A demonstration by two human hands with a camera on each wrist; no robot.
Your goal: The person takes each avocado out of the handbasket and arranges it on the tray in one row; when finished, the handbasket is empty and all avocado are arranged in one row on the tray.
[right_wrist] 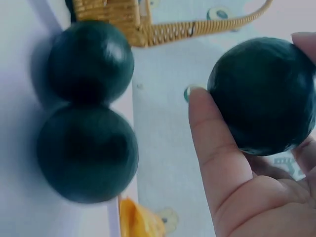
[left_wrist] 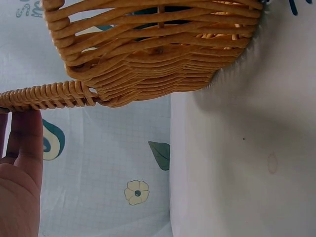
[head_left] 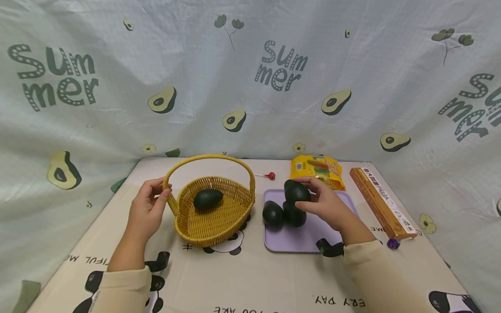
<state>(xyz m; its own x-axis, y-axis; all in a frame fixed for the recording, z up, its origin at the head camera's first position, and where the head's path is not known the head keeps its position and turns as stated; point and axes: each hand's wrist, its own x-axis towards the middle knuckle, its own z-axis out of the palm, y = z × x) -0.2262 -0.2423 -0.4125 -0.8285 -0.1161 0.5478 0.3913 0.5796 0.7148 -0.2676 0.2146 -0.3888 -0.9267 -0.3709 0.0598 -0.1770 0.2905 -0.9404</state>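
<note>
My left hand [head_left: 146, 209] pinches the left side of the handle of a yellow woven basket [head_left: 213, 226]. One dark green avocado [head_left: 207, 200] lies inside the basket. A second avocado [right_wrist: 264, 96] is held in my right hand [head_left: 326, 206], between thumb and fingers, over the lilac tray [head_left: 313, 243]. Below it, two more avocados [head_left: 272, 214] sit side by side at the tray's left end. The right wrist view shows a gap between the held avocado and that pair. In the left wrist view, the fingertips touch the wrapped handle [left_wrist: 54, 96].
A yellow snack bag [head_left: 318, 169] stands behind the tray, and a red lollipop [head_left: 271, 175] lies left of it. A long brown pasta box [head_left: 381, 202] lies to the right, with a small purple item [head_left: 393, 244] by its near end. A printed curtain [head_left: 250, 78] hangs behind.
</note>
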